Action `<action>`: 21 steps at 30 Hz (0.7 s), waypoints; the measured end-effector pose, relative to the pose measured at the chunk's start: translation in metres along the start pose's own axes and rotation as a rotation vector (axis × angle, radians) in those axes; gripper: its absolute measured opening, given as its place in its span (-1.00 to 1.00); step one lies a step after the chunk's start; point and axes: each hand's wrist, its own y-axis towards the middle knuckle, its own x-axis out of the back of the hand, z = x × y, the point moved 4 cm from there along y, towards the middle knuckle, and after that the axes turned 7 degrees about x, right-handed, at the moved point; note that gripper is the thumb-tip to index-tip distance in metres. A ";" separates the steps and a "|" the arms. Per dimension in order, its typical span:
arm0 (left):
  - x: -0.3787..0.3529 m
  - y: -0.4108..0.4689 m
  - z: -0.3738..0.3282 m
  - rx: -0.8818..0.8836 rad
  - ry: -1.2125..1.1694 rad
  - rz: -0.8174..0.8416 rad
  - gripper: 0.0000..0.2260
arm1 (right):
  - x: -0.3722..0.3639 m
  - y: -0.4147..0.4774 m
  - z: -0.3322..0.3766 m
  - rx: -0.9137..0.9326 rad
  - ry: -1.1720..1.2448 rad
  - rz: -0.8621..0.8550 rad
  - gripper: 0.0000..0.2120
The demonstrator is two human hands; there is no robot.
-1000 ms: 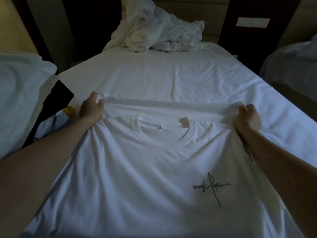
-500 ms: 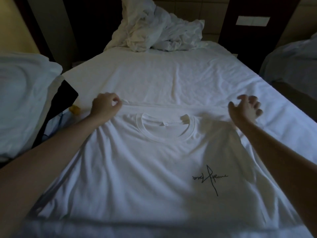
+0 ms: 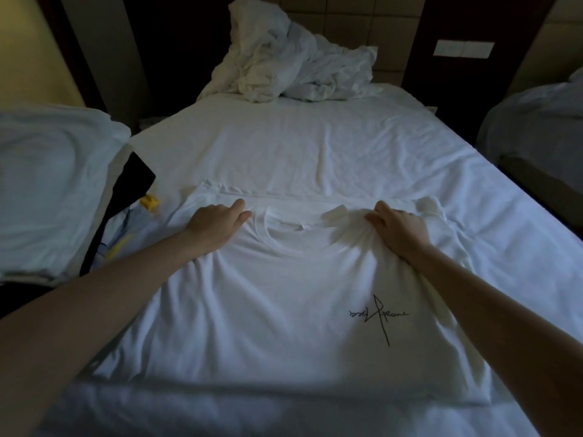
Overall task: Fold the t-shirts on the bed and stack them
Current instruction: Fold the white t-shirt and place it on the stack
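White t-shirt (image 3: 284, 310) on bed (image 3: 315, 146), left hand (image 3: 214, 228) flat beside collar, right hand (image 3: 399, 231) gripping bunched fabric, crumpled white heap (image 3: 299, 64) beyond

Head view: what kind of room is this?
Probably a hotel bedroom: a white-sheeted bed, a padded headboard behind crumpled white fabric, and a second bed close beside it.

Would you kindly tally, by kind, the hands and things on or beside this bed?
White t-shirt with black signature print: 1
Crumpled white fabric heap: 1
Small yellow object: 1
Flat black object: 1
Hands: 2, left hand, right hand
Total: 6
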 end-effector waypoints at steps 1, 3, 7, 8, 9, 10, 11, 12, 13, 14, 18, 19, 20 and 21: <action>0.003 0.002 0.002 -0.036 -0.030 -0.028 -0.64 | 0.001 0.003 -0.002 0.017 -0.021 -0.021 -0.72; 0.011 0.012 0.004 -0.105 -0.056 -0.107 -0.61 | 0.006 0.010 -0.008 0.031 -0.042 -0.069 -0.71; 0.019 0.051 0.005 -0.009 -0.051 -0.123 -0.64 | 0.011 0.036 -0.020 0.002 -0.053 -0.135 -0.67; 0.010 0.059 0.005 0.018 -0.014 -0.093 -0.62 | 0.007 0.041 -0.023 -0.020 -0.045 -0.137 -0.66; -0.003 0.065 0.005 0.056 0.020 -0.031 -0.60 | 0.000 0.045 -0.026 -0.054 -0.026 -0.115 -0.65; -0.016 0.066 0.006 0.098 0.035 0.039 -0.58 | -0.009 0.047 -0.029 -0.087 -0.011 -0.075 -0.63; -0.029 0.067 0.006 0.139 0.038 0.099 -0.56 | -0.018 0.047 -0.032 -0.107 -0.004 -0.030 -0.61; -0.040 0.068 0.008 0.174 0.038 0.135 -0.55 | -0.026 0.048 -0.033 -0.104 -0.003 -0.004 -0.60; -0.047 0.070 0.010 0.192 0.043 0.151 -0.55 | -0.031 0.049 -0.034 -0.099 0.001 0.010 -0.60; -0.049 0.072 0.010 0.196 0.058 0.153 -0.55 | -0.033 0.050 -0.035 -0.096 0.005 0.016 -0.60; -0.034 0.066 0.005 0.175 0.179 0.068 -0.58 | -0.029 0.052 -0.032 -0.110 -0.086 0.001 -0.64; -0.026 0.063 0.002 0.156 0.227 0.020 -0.60 | -0.022 0.050 -0.028 -0.118 -0.104 -0.076 -0.65; -0.016 0.058 -0.002 0.145 0.246 -0.025 -0.62 | -0.010 0.046 -0.019 -0.124 -0.068 -0.199 -0.65; -0.006 0.052 -0.009 0.146 0.215 -0.042 -0.63 | 0.003 0.039 -0.006 -0.128 0.056 -0.337 -0.66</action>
